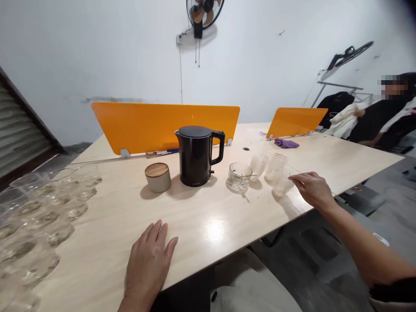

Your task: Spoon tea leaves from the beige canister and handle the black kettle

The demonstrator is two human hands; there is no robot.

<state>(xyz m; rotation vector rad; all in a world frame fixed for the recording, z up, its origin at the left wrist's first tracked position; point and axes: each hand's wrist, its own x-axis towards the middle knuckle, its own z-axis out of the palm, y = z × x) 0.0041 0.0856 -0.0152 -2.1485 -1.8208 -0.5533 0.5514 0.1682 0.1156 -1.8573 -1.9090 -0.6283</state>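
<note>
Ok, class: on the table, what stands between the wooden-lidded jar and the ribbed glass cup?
In the head view, the black kettle stands between the wooden-lidded jar and the ribbed glass cup.

A colourless, see-through, straight-sided drinking tumbler is at the right end of a loose cluster of clear glassware, toward the near edge of the pale wood-grain tabletop. Its mouth faces up, pinched at the upper right side by the right hand's fingers. Its outline is faint; whether its base sits fully flat cannot be told.
</note>
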